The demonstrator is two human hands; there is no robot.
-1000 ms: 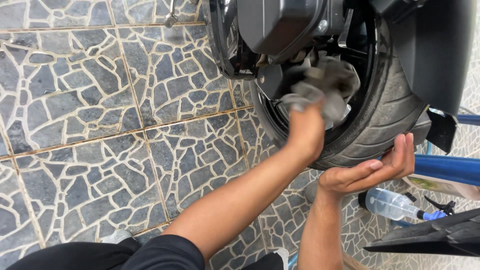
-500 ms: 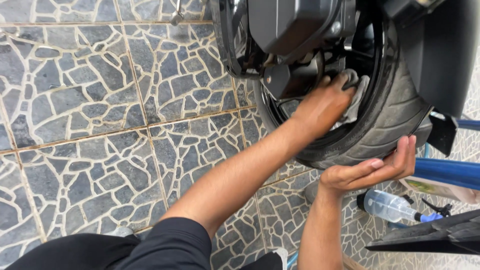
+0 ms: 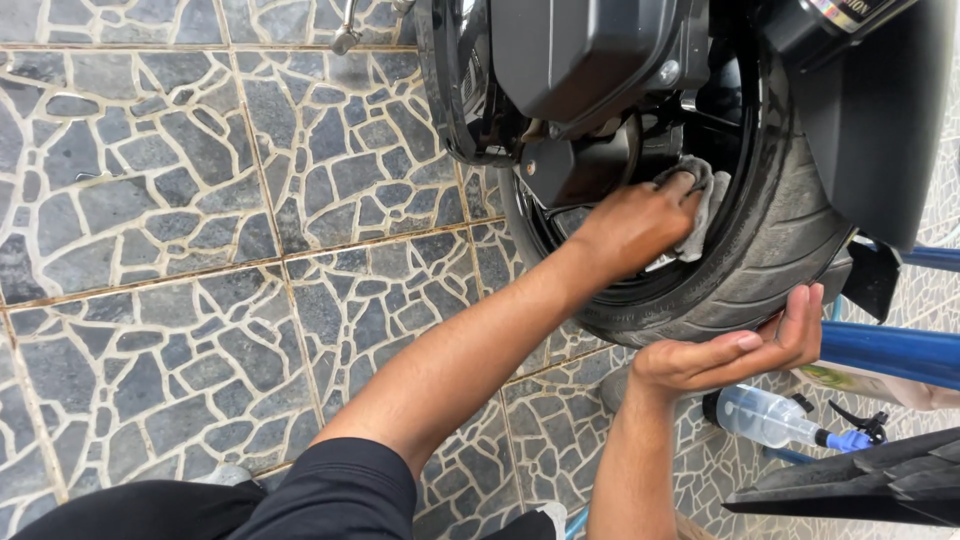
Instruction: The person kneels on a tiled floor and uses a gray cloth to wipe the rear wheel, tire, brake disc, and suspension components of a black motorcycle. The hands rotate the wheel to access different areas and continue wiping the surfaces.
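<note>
A grey rag [image 3: 705, 205] is pressed against the black rim [image 3: 640, 285] of a motorbike's rear wheel, tucked in behind the tyre [image 3: 770, 260] and just below the dark engine casing [image 3: 580, 60] at the far right of the scene. The left hand [image 3: 635, 225] grips the rag, fingers curled over it and bunching the cloth against the metal, the arm reaching in from the near edge over a floor [image 3: 200, 220] of grey crazy-paving tiles. The right hand [image 3: 735, 350] cups the tyre from beneath, palm up and fingers together, only lightly bent, holding nothing and touching the tread at the fingertips. Near right, a clear spray bottle [image 3: 765, 415] with a blue nozzle lies on the floor beside a blue bar [image 3: 890, 350], with a black panel [image 3: 860, 485] in the corner. Wiping here looks best done with the rag kept folded over the fingertips, following the curve of the rim in short strokes and keeping clear of the tight gap beside the casing, while the lower hand steadies the wheel so it does not roll away from the pressure. Whether the rag is wet cannot be told.
</note>
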